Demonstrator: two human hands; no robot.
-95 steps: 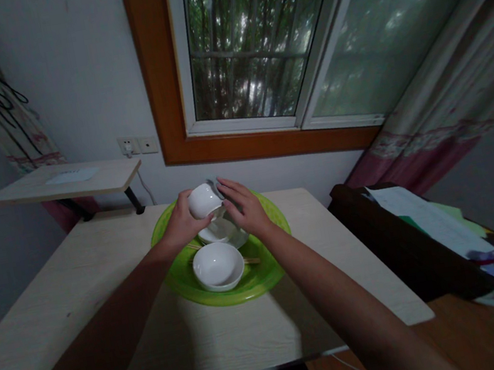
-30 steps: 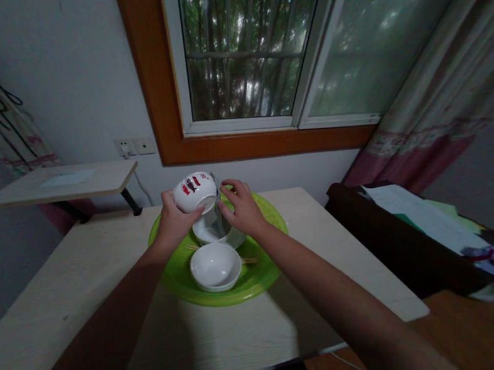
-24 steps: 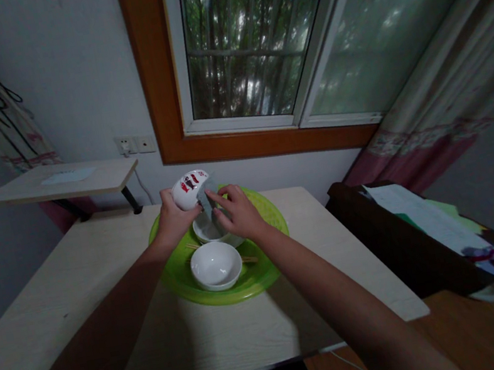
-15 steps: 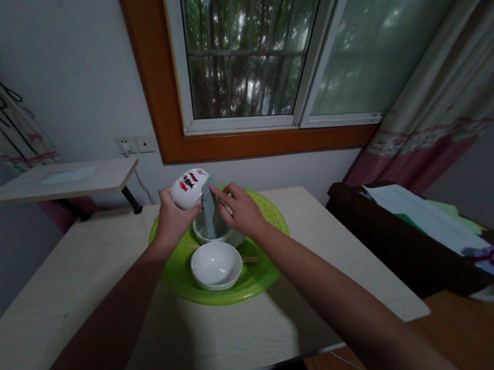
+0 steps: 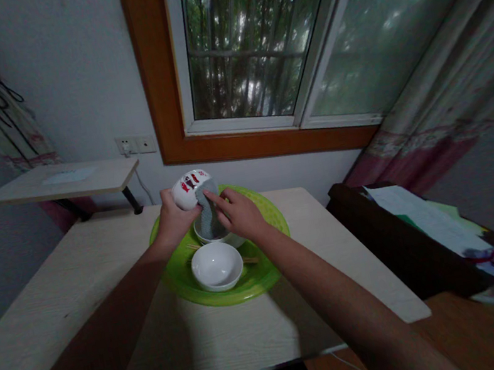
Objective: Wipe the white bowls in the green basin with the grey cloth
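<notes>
My left hand [image 5: 173, 220] grips a white bowl [image 5: 185, 191] with red and dark fish printed on its outside, tilted on its side above the basin. A grey cloth [image 5: 208, 220] lies over the bowl's edge and hangs down. My right hand [image 5: 240, 213] is closed on the cloth, its index finger pressing it against the bowl; the other fingers are partly hidden. Below, a green plastic basin [image 5: 233, 297] holds a white bowl [image 5: 217, 267] in front and another bowl [image 5: 233, 239] behind it, partly covered by the cloth. Chopsticks [image 5: 251, 260] show beside the front bowl.
The basin stands on a pale wooden table [image 5: 162, 353]. At the left back is a small raised shelf [image 5: 60, 183] with a paper on it. Beyond the table's right side, papers [image 5: 425, 220] lie on a dark piece of furniture. A window [image 5: 265, 48] is behind.
The grey cloth and my right index finger have shifted slightly left over the bowl. The fish-printed bowl has turned a little in my left hand. The basin and front bowl stay put.
</notes>
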